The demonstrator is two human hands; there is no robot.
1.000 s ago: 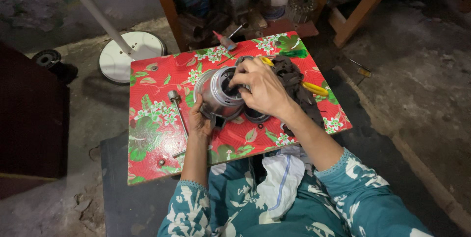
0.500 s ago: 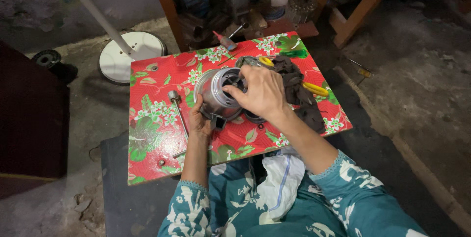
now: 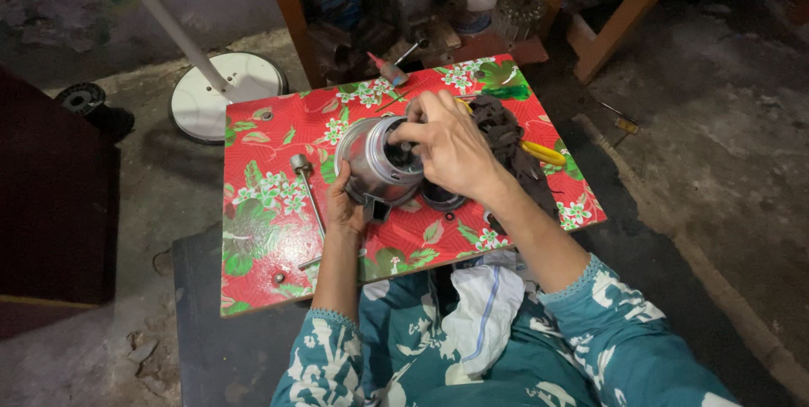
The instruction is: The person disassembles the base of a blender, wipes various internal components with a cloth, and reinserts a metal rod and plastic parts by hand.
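Sitting at the bottom of the frame, the person wears teal patterned sleeves, with a white cloth lying in the lap at lower centre. Above it a low bench covered in red floral sheet fills the middle of the frame.

The left hand cups the underside and near side of a shiny metal housing, fingers curled round it in a firm grip. The housing sits just above the bench at centre frame. Its long axis is tilted, running from lower left to upper right, and its open mouth points toward the right and a little up, facing the right hand. That hand is closed in a pinch, fingertips pressed together at the housing's mouth on a small part too hidden to name.

A black ring lies on the bench just below the right hand. A metal rod lies left of the housing, its long axis nearly up and down the frame. A dark rag and yellow-handled pliers lie right of the hand.

Farther off, at upper left, a white round base with a pole stands on the floor. Clutter fills the upper centre under wooden legs.
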